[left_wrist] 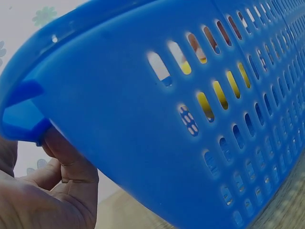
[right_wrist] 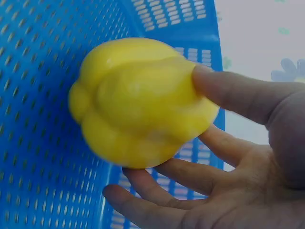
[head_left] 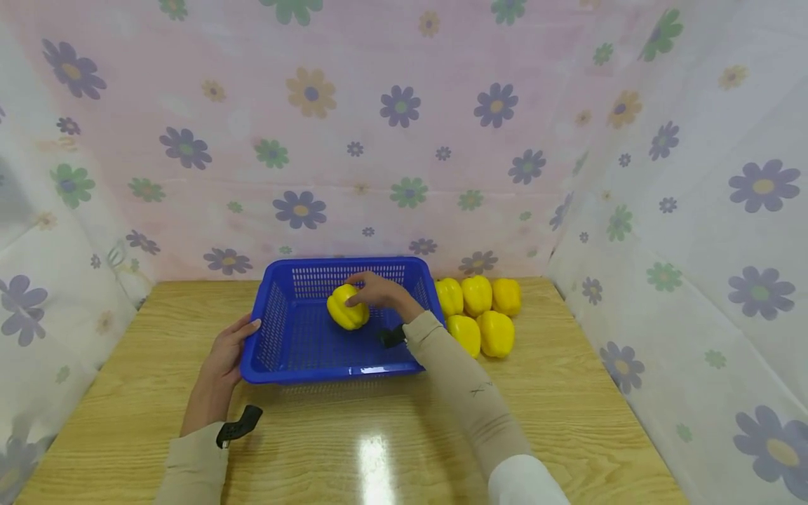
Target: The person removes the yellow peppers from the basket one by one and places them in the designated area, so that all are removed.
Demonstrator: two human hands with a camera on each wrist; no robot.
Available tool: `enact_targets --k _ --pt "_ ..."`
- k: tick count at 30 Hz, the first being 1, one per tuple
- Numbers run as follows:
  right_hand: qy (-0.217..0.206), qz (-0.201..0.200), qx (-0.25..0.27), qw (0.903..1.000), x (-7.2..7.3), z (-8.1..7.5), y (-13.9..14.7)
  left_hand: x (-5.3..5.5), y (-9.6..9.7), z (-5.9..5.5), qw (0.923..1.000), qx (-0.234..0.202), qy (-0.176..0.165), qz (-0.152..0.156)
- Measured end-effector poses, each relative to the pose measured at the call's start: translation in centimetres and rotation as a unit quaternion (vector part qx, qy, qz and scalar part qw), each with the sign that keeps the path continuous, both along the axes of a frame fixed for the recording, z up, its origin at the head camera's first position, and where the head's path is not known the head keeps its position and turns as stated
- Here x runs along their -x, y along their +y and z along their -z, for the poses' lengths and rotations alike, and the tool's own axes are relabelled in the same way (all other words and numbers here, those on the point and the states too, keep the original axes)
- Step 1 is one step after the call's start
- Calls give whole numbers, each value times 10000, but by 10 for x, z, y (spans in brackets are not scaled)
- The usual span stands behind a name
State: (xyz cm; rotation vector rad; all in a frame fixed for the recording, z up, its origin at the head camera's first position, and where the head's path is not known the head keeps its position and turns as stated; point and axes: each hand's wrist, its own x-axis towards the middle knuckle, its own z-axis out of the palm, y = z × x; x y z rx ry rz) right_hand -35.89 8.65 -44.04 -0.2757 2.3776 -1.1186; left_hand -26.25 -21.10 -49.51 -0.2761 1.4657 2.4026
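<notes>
A blue plastic basket (head_left: 297, 375) with slotted walls stands on the table. My left hand (head_left: 226, 352) grips its left rim; in the left wrist view the fingers (left_wrist: 71, 162) curl under the rim's edge. Inside the basket's space, my right hand (head_left: 379, 291) holds a yellow bell pepper (head_left: 348, 308) between thumb and fingers. The right wrist view shows the thumb on one side of the pepper (right_wrist: 138, 100) and the fingers below it. Whether the pepper touches the basket floor I cannot tell.
Several yellow bell peppers (head_left: 496, 334) stand in two rows just right of the basket, beside my right forearm. The wooden table (head_left: 303, 449) meets flowered cloth (head_left: 353, 168) at the back and sides. A black wrist camera mount (head_left: 240, 426) sits on my left sleeve.
</notes>
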Motion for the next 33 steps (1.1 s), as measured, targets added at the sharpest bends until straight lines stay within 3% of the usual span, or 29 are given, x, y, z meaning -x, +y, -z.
enact_targets --k 5,15,23,33 --pt "-149 -192 -433 9988 -3 0 10 -1 1 0 9999 103 46 30" --pt "-779 -587 129 9952 -2 11 19 -3 2 -1 9995 50 284 137" --pt "-999 -478 666 9916 0 17 23 -3 2 0 9994 68 315 113" --pt "-926 -194 745 9927 3 25 25 -3 1 0 9996 36 243 139"
